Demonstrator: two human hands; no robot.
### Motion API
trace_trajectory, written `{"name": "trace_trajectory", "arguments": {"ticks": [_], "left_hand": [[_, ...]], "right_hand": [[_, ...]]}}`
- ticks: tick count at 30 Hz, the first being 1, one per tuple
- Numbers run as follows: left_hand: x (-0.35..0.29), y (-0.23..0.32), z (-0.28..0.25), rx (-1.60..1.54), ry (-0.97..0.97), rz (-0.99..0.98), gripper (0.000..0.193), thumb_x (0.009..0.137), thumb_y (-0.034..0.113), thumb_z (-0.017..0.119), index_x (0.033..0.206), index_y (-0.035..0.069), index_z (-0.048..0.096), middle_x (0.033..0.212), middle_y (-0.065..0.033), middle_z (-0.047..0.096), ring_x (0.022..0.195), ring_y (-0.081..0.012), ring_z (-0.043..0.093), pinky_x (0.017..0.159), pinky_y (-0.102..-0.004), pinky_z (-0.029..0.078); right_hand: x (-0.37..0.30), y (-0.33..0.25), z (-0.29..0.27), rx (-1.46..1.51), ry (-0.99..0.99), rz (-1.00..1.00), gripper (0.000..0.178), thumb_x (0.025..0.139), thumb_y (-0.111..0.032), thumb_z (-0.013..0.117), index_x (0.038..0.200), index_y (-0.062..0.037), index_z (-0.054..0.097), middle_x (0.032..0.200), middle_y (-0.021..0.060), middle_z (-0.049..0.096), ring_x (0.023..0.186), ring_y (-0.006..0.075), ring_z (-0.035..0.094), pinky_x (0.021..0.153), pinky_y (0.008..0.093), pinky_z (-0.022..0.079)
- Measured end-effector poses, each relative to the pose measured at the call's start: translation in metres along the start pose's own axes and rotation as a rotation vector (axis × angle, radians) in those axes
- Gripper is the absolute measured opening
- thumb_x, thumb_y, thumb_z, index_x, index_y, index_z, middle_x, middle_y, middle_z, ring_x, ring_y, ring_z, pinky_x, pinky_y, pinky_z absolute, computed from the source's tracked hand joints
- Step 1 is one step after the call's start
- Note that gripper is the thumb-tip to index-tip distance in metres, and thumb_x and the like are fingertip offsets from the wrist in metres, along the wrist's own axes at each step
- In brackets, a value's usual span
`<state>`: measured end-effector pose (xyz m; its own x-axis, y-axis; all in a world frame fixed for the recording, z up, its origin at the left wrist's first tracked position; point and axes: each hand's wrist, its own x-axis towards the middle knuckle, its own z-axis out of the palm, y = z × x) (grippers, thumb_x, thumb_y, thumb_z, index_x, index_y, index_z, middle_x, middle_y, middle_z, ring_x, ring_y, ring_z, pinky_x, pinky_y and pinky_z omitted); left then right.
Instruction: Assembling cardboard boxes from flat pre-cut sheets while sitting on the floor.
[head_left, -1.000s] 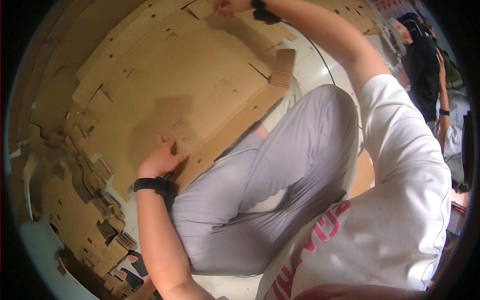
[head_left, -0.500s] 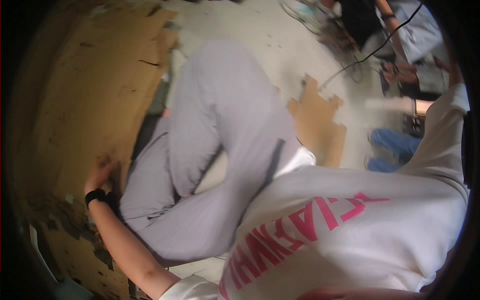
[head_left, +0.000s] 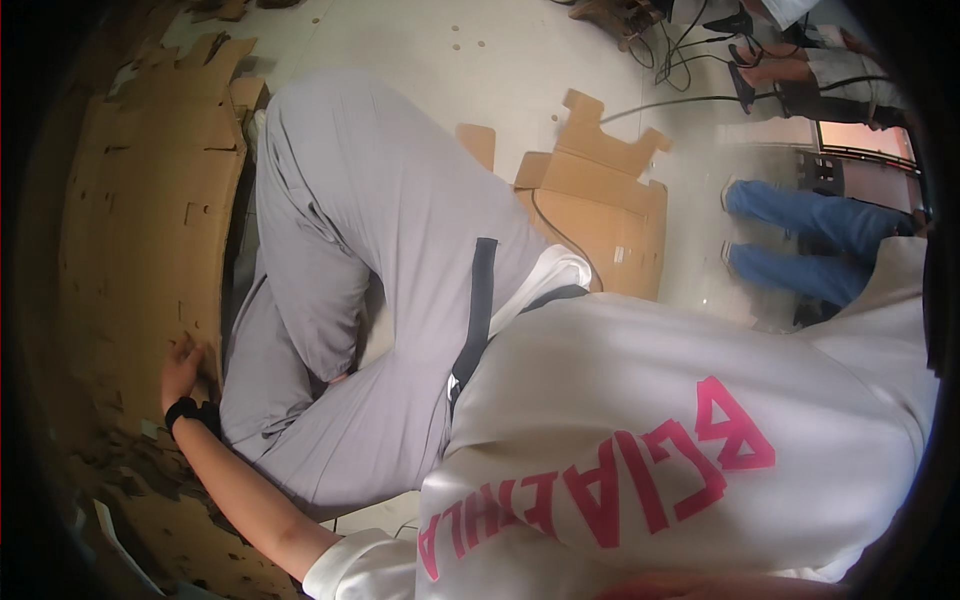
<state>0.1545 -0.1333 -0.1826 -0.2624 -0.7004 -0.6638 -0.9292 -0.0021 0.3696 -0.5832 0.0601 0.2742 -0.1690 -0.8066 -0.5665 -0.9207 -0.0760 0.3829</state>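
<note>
My left hand [head_left: 181, 374], with a black band at the wrist, rests on a large flat sheet of brown cardboard [head_left: 135, 240] at the left. Its fingers are slightly spread and lie against the surface near the sheet's right edge. Slots and small cut holes mark the cardboard. My bent legs in grey trousers [head_left: 400, 190] lie right beside it. At the far right the sleeve [head_left: 895, 290] of my right arm runs out of the picture, and my right hand does not show.
Another cut cardboard piece [head_left: 610, 225] lies on the pale floor [head_left: 400, 40] beyond my hip. Black cables [head_left: 670, 100] trail across the upper right. A person in blue jeans [head_left: 810, 215] stands at the right; another person's legs [head_left: 790, 75] show farther up. More cardboard [head_left: 190, 510] lies lower left.
The whole view has shifted, bringing more of the far cardboard piece and the jeans into sight. My left hand stays on the large sheet, its fingers now less blurred.
</note>
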Motion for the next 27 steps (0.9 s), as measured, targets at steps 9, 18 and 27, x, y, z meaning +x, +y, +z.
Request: {"name": "trace_trajectory", "arguments": {"ticks": [9,18,27], "left_hand": [[-0.003,-0.004,0.003,0.060,0.050,0.062,0.070,0.091,0.037,0.068,0.146,-0.001,0.048,0.147,-0.0261,0.050,0.138,-0.0348,0.047,0.113,-0.0394,0.037],[-0.014,0.020,0.003,0.020,0.077,-0.006,0.065,0.091,0.030,0.068,0.145,-0.002,0.050,0.141,-0.0246,0.056,0.132,-0.0319,0.053,0.109,-0.0382,0.041],[-0.009,0.007,0.009,0.080,0.118,0.024,0.064,0.090,0.030,0.070,0.142,-0.003,0.053,0.147,-0.0257,0.050,0.136,-0.0360,0.049,0.112,-0.0394,0.039]], "right_hand": [[0.094,0.007,0.222,0.379,-0.354,0.003,0.029,0.091,-0.028,0.066,0.093,0.0010,0.072,0.081,0.0143,0.073,0.062,0.0247,0.070,0.064,0.0382,0.057],[0.146,-0.011,0.481,0.710,-0.208,0.123,0.042,0.083,-0.024,0.078,0.119,-0.0066,0.063,0.112,0.0165,0.070,0.104,0.0335,0.066,0.091,0.0428,0.052],[0.164,0.000,0.486,0.783,-0.339,0.067,0.020,0.076,-0.013,0.082,0.089,-0.0075,0.069,0.081,0.0074,0.070,0.083,0.0261,0.068,0.076,0.0383,0.053]]}}
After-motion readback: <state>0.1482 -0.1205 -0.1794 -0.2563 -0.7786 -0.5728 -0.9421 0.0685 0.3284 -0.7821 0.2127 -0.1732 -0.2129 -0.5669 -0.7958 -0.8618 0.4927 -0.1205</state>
